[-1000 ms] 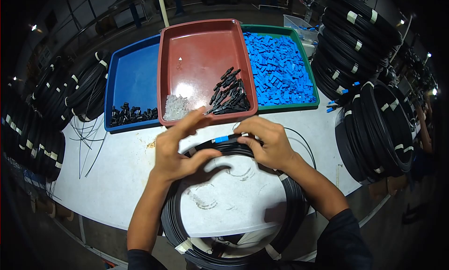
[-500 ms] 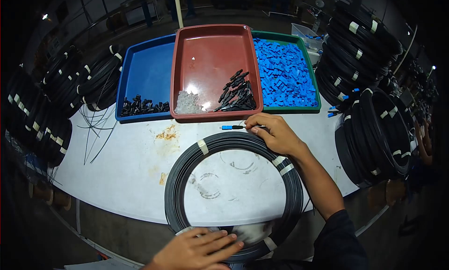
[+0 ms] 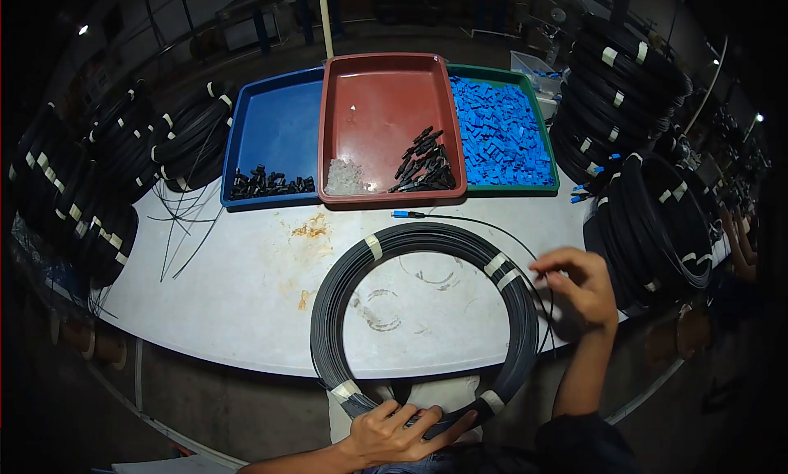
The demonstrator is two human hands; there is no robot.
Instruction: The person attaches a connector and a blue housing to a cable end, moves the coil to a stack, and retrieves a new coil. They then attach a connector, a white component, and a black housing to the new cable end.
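A coil of black cable, bound with pale tape, lies partly on the table and overhangs its front edge. My left hand grips the coil's lower side, fingers curled over it. A loose cable end with a blue connector rests on the table above the coil, in front of the red tray. From it the thin cable arcs right and down along the coil. At the coil's right, my right hand is half closed, thumb and forefinger at this cable; the exact contact is partly hidden.
Along the back stand a blue tray with black parts, a red tray with clear and black parts, and a green tray of blue pieces. More cable coils are stacked at left and right.
My right hand has moved right and down from the connector end, along the cable. My left hand has gone from lying flat to curling round the coil. The view has shifted slightly.
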